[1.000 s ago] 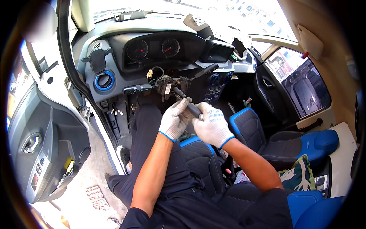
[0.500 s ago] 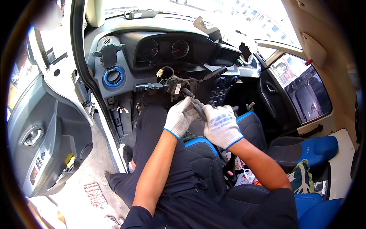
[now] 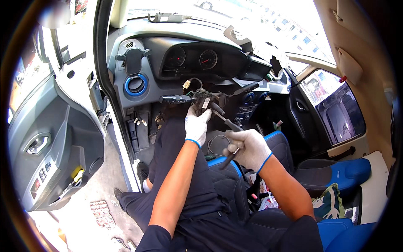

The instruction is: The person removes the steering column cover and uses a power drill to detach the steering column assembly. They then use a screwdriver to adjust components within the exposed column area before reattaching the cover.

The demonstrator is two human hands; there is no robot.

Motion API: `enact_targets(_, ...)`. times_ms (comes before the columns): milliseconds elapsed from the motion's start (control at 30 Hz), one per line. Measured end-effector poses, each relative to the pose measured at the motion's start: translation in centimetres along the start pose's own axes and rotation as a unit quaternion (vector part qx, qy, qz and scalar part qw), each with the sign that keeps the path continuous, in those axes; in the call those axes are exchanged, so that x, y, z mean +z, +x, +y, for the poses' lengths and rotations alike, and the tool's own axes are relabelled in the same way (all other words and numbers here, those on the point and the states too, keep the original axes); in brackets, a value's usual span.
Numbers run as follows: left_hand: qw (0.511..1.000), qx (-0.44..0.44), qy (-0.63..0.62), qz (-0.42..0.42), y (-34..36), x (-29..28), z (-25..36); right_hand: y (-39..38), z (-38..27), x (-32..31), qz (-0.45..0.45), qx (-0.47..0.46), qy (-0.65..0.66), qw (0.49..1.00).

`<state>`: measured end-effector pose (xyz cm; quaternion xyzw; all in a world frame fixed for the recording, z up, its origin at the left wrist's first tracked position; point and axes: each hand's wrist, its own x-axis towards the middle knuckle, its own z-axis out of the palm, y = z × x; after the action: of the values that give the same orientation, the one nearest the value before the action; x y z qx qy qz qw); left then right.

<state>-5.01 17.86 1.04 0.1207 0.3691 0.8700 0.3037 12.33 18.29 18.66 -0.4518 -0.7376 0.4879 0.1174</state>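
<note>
My left hand (image 3: pixel 196 128), in a white knit glove, is closed on the underside of the steering column switch assembly (image 3: pixel 202 97), which has two stalks and loose wires. A metal shaft with a dark handle (image 3: pixel 232 124) slants from the assembly, below its short central shaft (image 3: pixel 217 108), toward my right hand (image 3: pixel 250 149). That gloved hand is closed on a dark tool (image 3: pixel 230 158) lower down, its exact kind unclear; whether it also touches the slanted handle I cannot tell. The steering wheel is not seen on the column.
The instrument cluster (image 3: pixel 191 59) is behind the column. An open door (image 3: pixel 63 138) is at left, with a tool case (image 3: pixel 103 214) on the ground outside. Blue-trimmed seats (image 3: pixel 310 172) fill the right. Loose trim pieces (image 3: pixel 168 17) lie atop the dashboard.
My hands have separated: the left moved up onto the switch assembly, the right moved down with a dark tool. The slanted shaft and handle now show between them. The view has shifted slightly.
</note>
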Motion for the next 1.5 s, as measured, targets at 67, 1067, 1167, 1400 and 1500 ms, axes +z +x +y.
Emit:
enact_targets(67, 1.000, 0.020, 0.010, 0.000, 0.1, 0.2, 0.0, 0.8, -0.7, -0.5, 0.001, -0.018, -0.001, 1.000)
enact_targets(1067, 0.998, 0.022, 0.050, -0.010, -0.5, 0.8, 1.7, 0.6, -0.8, -1.6, 0.084, -0.423, -0.623, 0.653)
enact_targets(1167, 0.999, 0.027, 0.026, -0.014, -0.8, 1.0, 1.3, 0.7, -0.2, -2.1, 0.114, -0.531, -0.618, 0.569)
enact_targets(1400, 0.998, -0.034, -0.044, -0.041, 0.2, -0.2, 0.4, 0.1, -1.6, -0.7, -0.065, -0.124, -0.172, 0.975)
enact_targets(1500, 0.998, -0.027, -0.037, -0.036, 0.3, -0.1, 0.4, 0.0, -1.1, -1.5, 0.098, -0.419, -0.643, 0.634)
